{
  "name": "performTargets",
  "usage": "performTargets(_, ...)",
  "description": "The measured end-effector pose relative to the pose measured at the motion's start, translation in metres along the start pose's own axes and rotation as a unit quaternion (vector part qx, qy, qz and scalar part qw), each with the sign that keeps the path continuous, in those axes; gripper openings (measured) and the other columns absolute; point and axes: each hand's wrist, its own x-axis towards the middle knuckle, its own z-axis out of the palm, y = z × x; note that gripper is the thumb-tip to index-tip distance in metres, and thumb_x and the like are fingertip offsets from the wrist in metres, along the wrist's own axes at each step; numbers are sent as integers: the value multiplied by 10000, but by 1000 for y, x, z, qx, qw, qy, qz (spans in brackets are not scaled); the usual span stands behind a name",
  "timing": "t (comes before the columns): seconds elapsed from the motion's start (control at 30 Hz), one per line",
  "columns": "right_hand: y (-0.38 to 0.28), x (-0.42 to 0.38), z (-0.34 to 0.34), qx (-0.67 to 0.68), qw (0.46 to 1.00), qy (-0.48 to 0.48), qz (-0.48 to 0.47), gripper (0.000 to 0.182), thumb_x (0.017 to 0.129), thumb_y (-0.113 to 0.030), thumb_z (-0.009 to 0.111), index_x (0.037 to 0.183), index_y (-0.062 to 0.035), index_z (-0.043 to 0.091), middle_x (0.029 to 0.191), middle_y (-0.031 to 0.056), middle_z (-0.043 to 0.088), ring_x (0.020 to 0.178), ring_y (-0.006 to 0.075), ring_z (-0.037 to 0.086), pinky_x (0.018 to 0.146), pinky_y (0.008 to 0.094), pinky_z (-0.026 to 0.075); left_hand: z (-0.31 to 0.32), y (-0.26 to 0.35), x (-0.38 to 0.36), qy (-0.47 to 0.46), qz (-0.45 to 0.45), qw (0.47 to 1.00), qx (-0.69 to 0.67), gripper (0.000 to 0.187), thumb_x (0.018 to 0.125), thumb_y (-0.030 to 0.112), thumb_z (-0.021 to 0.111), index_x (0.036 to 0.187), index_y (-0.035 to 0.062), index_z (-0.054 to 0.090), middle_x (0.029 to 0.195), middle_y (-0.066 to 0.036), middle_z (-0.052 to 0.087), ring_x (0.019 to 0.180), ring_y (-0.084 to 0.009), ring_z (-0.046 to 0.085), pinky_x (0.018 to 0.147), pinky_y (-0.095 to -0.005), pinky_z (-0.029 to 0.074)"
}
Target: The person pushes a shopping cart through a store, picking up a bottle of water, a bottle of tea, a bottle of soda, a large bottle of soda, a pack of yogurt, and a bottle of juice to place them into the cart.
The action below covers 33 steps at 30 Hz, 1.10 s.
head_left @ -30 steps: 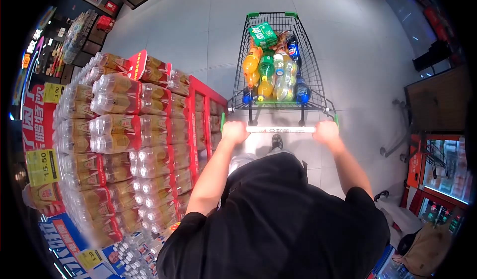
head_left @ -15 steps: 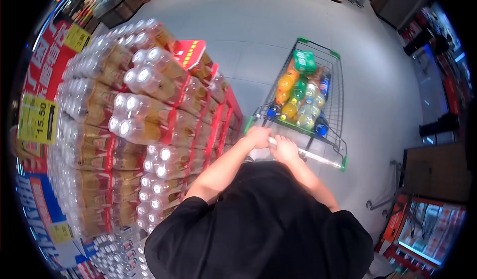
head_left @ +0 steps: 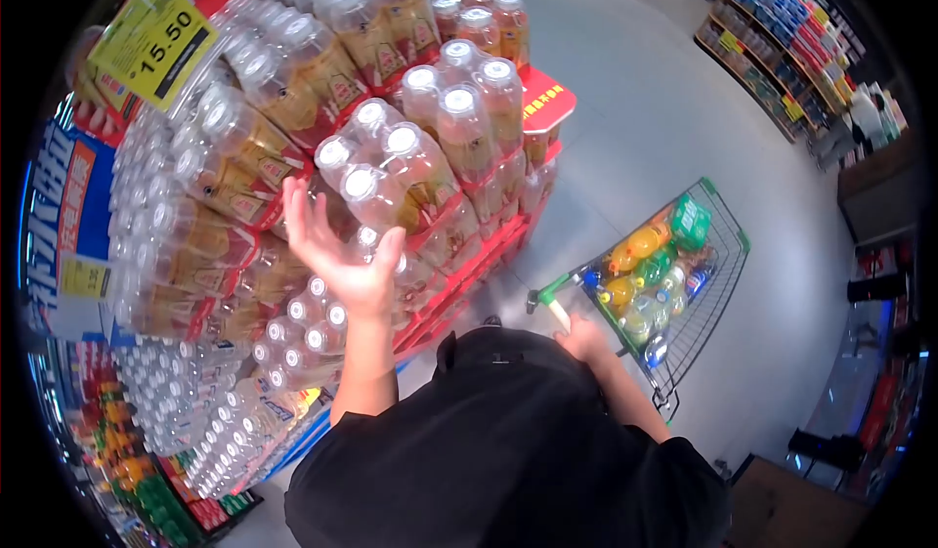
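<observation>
My left hand (head_left: 347, 260) is raised with its fingers spread, in front of stacked packs of amber drink bottles (head_left: 420, 182) with clear caps and red wrap. Nothing is in its palm. My right hand (head_left: 583, 338) is wrapped round the handle of a green-trimmed wire shopping cart (head_left: 728, 284). Orange, green and clear bottles (head_left: 650, 274) lie in the cart, with a green pack (head_left: 690, 222) at its far end.
A yellow price sign (head_left: 156, 40) hangs at the upper left. Packs of clear bottles (head_left: 181, 382) stand at the lower left. Stocked shelves (head_left: 772, 60) line the upper right, near a person (head_left: 864, 118).
My left hand has let go of the cart handle, moved left to the bottle packs and opened. The view has shifted, with the packs now nearer and the cart lower and farther right.
</observation>
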Motion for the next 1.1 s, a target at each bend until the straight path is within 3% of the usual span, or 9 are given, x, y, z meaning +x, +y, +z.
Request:
performTargets(0.07, 7, 22, -8, -29, 999, -40, -8, 581, 874, -439, 696, 1211, 22, 590, 1099, 294, 716, 1040, 458, 697, 927, 535, 546, -8, -31, -7, -36, -111, 992, -41, 1244, 702, 209, 942, 1649, 70, 147, 1668, -210, 266, 1552, -344, 277, 1279, -491, 210)
performTargets(0.2, -1, 35, -27, -60, 987, -143, -38, 669, 842, -471, 696, 1311, -4, 602, 1177, 293, 707, 1118, 449, 680, 963, 506, 538, -8, -50, -4, -133, -160, 977, -50, 1471, 622, 246, 1012, 1682, 123, -1, 1673, -158, 219, 1502, -300, 331, 1221, -450, 322)
performTargets(0.7, 21, 18, -10, 75, 995, -58, -34, 450, 910, -416, 673, 1140, -31, 717, 1134, 268, 723, 1061, 460, 683, 937, 517, 536, -2, -47, 0, -5, -109, 991, -79, 1296, 633, 153, 919, 1669, 58, 146, 1599, -154, 344, 1463, -302, 381, 1217, -447, 327)
performTargets(0.77, 21, 19, -5, 138, 988, -12, -65, 405, 905, -353, 697, 1150, -30, 717, 1113, 252, 734, 1046, 417, 704, 928, 482, 549, -2, -18, 8, 10, -104, 988, -110, 1202, 673, 317, 915, 1633, 50, 243, 1519, -175, 434, 1378, -325, 483, 1151, -476, 415)
performTargets(0.87, -3, 4, -25, 379, 922, 85, -6, 381, 907, -199, 753, 1234, -14, 692, 1146, 179, 744, 1044, 253, 726, 937, 365, 551, -44, -9, -2, -62, -267, 935, -226, 877, 786, 403, 756, 1492, -9, 439, 1310, -201, 611, 1157, -345, 653, 991, -490, 551)
performTargets(0.93, -9, 7, -39, 573, 805, 114, -108, 453, 939, -189, 758, 1337, -14, 632, 1305, 134, 676, 1154, 184, 661, 976, 323, 521, -39, 22, -8, -68, -326, 867, -371, 764, 838, 440, 643, 1406, -49, 496, 1203, -207, 668, 1058, -351, 695, 921, -486, 583)
performTargets(0.97, -25, -4, -70, 619, 768, 62, -152, 585, 938, -256, 770, 1423, -17, 548, 1390, 140, 606, 1227, 203, 614, 1023, 339, 492, -32, 33, -16, -84, -369, 796, -472, 746, 812, 396, 618, 1370, -90, 522, 1128, -215, 679, 1004, -335, 698, 831, -463, 603)
performTargets(1.07, -99, -57, -165, 723, 601, -82, -330, 963, 884, -435, 815, 1597, -29, 311, 1527, 153, 467, 1381, 240, 487, 1142, 376, 399, 16, 75, -42, -111, -473, 738, -468, 761, 796, 370, 645, 1399, -73, 504, 1184, -201, 667, 1055, -337, 683, 958, -454, 562)
performTargets(1.1, -109, -69, -180, 672, 654, -47, -344, 1039, 863, -484, 818, 1612, -21, 265, 1544, 156, 446, 1399, 249, 468, 1167, 388, 371, 27, 76, -53, -183, -499, 745, -402, 774, 802, 336, 674, 1443, -46, 468, 1241, -189, 642, 1124, -328, 654, 1000, -450, 538)
